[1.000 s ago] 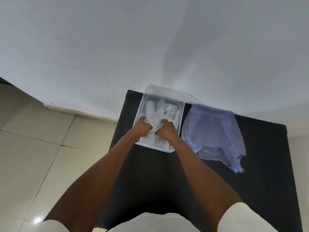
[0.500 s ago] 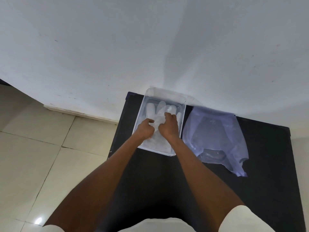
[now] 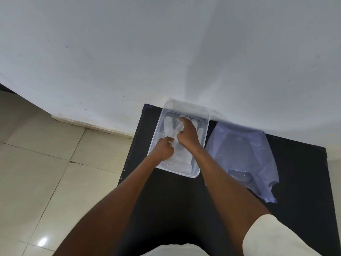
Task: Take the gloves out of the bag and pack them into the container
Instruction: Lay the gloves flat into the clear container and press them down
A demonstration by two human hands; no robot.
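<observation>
A clear plastic container [image 3: 203,126] stands on the black table [image 3: 295,172] against the wall. Translucent white gloves [image 3: 180,159] lie flat inside it, fingers pointing toward the wall. Both hands are inside the container. My left hand [image 3: 164,149] rests on the gloves near the left wall, fingers curled with the index finger pressing down. My right hand [image 3: 187,134] reaches further in and presses on the glove fingers with its fingertips. The pale blue plastic bag [image 3: 243,159] lies flattened on the table right of the container.
The white wall [image 3: 166,52] rises directly behind the container. The table's left edge [image 3: 129,159] drops to a tiled floor [image 3: 46,172]. The container's clear lid [image 3: 206,109] leans between container and wall.
Both hands went from bunched together on the gloves near the container's middle to apart; my right hand slid toward the wall along the glove fingers, and the gloves lie flatter.
</observation>
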